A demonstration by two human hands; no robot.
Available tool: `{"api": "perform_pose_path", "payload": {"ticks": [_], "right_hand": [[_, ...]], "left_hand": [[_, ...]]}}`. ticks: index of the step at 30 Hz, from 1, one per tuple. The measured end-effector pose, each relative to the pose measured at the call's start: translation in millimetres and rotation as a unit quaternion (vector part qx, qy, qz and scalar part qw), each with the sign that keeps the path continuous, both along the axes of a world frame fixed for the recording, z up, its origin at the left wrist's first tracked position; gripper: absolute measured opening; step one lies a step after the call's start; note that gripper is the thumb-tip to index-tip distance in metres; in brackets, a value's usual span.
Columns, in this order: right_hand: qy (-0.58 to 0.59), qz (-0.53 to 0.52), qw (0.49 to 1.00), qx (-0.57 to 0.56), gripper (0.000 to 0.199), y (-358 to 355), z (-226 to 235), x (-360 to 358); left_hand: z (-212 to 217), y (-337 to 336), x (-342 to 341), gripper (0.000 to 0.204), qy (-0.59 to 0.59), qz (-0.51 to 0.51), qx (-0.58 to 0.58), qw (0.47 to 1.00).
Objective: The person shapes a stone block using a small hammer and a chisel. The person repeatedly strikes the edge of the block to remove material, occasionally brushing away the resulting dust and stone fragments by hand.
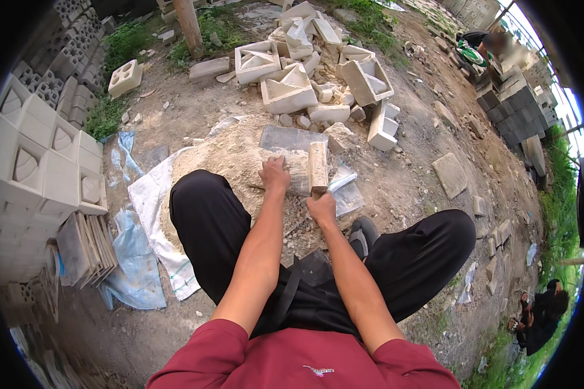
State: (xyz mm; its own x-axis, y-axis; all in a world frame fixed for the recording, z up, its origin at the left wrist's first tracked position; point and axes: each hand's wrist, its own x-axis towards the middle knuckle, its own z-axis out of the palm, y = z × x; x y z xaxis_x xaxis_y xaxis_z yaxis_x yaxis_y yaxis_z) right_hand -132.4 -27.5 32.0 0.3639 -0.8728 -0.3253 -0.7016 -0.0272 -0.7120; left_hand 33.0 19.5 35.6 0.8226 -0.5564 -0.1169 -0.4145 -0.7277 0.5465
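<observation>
My right hand (322,209) is closed round the handle of a mallet (318,166) with a blocky, dust-coated head. The mallet's head lies over the right side of a dark flat slab (291,138), which is partly covered by pale crushed rubble. Just left of the mallet, my left hand (275,175) rests at the crumbs, its fingers bent and somewhat apart; its fingertips are partly hidden. A heap of pale crushed material (220,154) spreads left of the slab on a white sack (152,188). Clear plastic sheeting (348,197) lies right of the slab.
Broken pale moulded blocks (289,89) are piled beyond the slab. Stacked decorative blocks (29,165), thin boards (87,249) and blue plastic (136,266) stand at left. A wooden post (188,29) rises behind. Grey blocks (514,107) and two other people are at right.
</observation>
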Motion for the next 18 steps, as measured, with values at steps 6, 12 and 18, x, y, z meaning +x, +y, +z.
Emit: {"api": "perform_pose_path", "payload": {"ticks": [6,12,18], "right_hand": [[0.002,0.019,0.999,-0.032,0.052,-16,12,-5],[-0.098,0.057,0.993,-0.016,0.051,-25,18,6],[-0.128,0.058,0.99,-0.013,0.047,-25,33,20]], "left_hand": [[-24,-7,-14,0.048,-0.048,0.043,-0.036,0.997],[-37,-16,-11,0.041,0.068,0.13,-0.1,0.984],[-61,-23,10,0.034,-0.012,0.049,-0.23,0.972]]}}
